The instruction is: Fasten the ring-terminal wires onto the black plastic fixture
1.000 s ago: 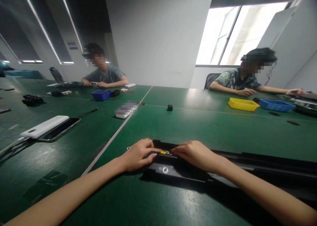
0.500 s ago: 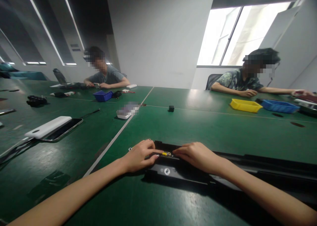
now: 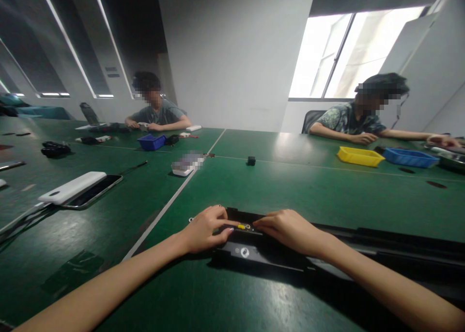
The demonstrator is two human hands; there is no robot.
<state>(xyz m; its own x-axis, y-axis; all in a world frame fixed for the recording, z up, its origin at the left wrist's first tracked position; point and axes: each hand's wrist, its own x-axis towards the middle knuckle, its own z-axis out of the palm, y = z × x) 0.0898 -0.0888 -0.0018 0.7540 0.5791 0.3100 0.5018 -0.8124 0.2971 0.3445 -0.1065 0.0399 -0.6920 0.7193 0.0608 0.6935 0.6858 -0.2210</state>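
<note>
A long black housing [image 3: 269, 259] lies on the green table, running off to the right. Inside its left end is a small yellow piece with a metal ring [image 3: 242, 227]. My left hand [image 3: 209, 229] is closed over that end, its index fingertip and thumb at the yellow piece. From the other side, my right hand [image 3: 286, 230] has its fingers pressed together just right of the ring; whatever is between them is hidden. A second metal ring [image 3: 191, 220] shows beside my left hand.
A small black block [image 3: 251, 161] stands ahead on the table [image 3: 290, 186]. Yellow tray [image 3: 359, 157] and blue tray [image 3: 410, 158] are at right, a dark blue bin [image 3: 151, 142], white device [image 3: 72, 187] and phone [image 3: 95, 192] at left. Two people sit opposite.
Both hands have stayed nearly in place at the housing. The view has shifted very slightly, and the person at the far left has raised their head a little.
</note>
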